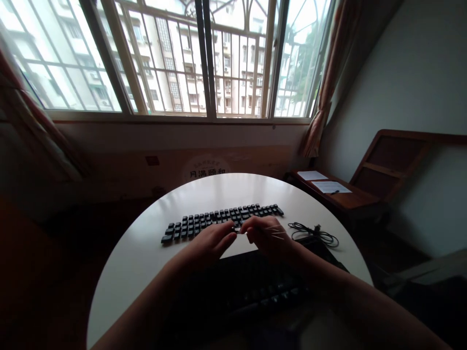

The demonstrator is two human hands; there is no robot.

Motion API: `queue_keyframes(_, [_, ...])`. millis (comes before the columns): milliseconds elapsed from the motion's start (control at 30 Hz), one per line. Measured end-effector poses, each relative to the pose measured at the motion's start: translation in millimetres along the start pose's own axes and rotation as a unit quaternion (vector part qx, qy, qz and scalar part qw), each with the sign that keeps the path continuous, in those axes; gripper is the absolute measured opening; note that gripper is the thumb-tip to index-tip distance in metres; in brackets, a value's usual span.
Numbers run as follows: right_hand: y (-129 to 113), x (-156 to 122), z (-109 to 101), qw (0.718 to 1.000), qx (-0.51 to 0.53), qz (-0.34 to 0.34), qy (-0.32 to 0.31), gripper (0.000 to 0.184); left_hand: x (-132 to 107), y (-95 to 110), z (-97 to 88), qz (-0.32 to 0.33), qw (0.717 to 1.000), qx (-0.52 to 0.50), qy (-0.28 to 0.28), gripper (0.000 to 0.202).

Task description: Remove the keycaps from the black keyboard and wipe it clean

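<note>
Head view, dim room, round white table (146,253). Black keycaps (219,218) lie across it in neat rows, likely to keep their order. Left hand (209,243) pinches a piece (238,229), small, dark and faintly glinting, held just in front of the rows. Right hand (268,238) curls shut on the same piece, steadying it above a dark keyboard (255,282). A cable (314,233) coils at right.

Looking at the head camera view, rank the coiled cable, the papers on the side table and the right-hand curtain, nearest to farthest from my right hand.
1. Coiled cable, on the table just right of the right hand.
2. Papers, on the side table beyond.
3. Curtain, up by the window.
</note>
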State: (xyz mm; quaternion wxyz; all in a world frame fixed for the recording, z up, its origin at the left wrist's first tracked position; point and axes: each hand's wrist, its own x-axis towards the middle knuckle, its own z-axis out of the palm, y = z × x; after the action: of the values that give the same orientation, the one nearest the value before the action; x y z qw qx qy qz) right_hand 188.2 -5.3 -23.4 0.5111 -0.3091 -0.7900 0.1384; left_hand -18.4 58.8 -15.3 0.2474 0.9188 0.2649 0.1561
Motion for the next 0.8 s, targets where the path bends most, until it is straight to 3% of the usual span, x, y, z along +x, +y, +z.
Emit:
queue_keyframes(267, [-4, -6, -7, 0.996, -0.032, -0.082, -0.024, 0.023, 3, 9, 1.7, -0.035, 0.999, -0.036, -0.017, 0.039])
queue_keyframes(500, [-3, -5, -6, 0.99, -0.087, -0.11, 0.034, 0.013, 3, 9, 5.9, -0.072, 0.996, -0.053, -0.027, 0.042])
queue_keyframes(800, [-1, -2, -14, 0.966, -0.203, -0.093, 0.13, 0.017, 7, -6, 9.9, -0.057, 0.98, -0.19, -0.027, 0.044])
